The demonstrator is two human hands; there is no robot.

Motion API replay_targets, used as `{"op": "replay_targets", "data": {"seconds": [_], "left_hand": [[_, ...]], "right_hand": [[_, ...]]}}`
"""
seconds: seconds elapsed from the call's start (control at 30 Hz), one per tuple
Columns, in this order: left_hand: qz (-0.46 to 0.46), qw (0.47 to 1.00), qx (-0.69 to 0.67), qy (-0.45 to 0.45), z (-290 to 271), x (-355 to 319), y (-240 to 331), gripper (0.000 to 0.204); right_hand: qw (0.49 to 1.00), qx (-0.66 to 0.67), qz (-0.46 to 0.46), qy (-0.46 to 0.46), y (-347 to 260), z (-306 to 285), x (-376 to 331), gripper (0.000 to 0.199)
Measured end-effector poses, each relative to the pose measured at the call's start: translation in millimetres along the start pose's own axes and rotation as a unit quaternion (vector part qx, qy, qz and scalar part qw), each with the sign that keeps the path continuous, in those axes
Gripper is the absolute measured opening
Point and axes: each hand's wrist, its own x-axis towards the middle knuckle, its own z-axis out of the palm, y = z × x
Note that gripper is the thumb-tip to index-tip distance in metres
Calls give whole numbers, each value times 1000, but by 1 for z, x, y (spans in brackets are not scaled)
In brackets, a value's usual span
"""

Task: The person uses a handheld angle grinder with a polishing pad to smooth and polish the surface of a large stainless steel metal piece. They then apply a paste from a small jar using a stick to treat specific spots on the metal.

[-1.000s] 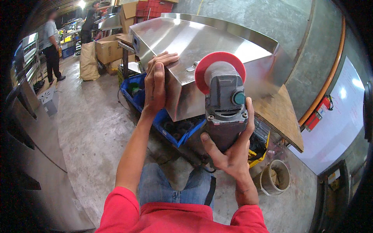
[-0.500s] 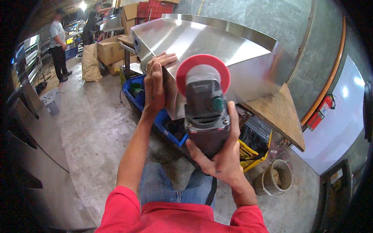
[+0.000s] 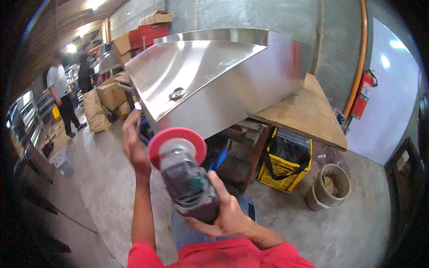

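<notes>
An angle grinder (image 3: 190,181) with a dark body and a red disc (image 3: 154,149) is gripped in my right hand (image 3: 230,210). Its disc points away from me, below the near corner of a large sheet-metal piece (image 3: 214,96) and apart from it. My left hand (image 3: 135,145) is beside the disc, fingers raised and loosely bent, with nothing plainly held in them; a small white patch shows at the fingertips. Whether those fingers touch the metal's left end I cannot tell. A small shiny ring-shaped item (image 3: 177,94) shows on the metal's top face.
The metal piece rests on a bench with a wooden board (image 3: 308,114). Under it stands a yellow crate (image 3: 286,172); a bucket (image 3: 330,185) is to the right. A fire extinguisher (image 3: 364,96) hangs on the wall. Cartons (image 3: 111,93) and two people are far left.
The grinder and my right hand have moved left and down, off the metal's front. My left hand has left the top corner and moved down and left. The view has shifted.
</notes>
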Motion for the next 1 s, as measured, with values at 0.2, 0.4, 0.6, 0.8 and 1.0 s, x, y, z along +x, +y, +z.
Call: {"op": "replay_targets", "data": {"seconds": [0.2,0.4,0.6,0.8,1.0], "left_hand": [[-90,927,-116,-346,-29,-152,83,51],[-77,806,-183,-558,47,-156,119,109],[-41,739,-181,-648,83,-80,147,101],[-98,692,-283,-657,115,-27,186,99],[-309,605,-321,-660,119,34,250,105]], "right_hand": [[983,-56,24,172,17,-24,-20,126],[918,39,157,361,47,-57,-19,108],[830,85,227,502,7,-102,57,84],[802,45,317,505,-33,-163,96,79],[745,34,425,512,-79,-195,138,74]]}}
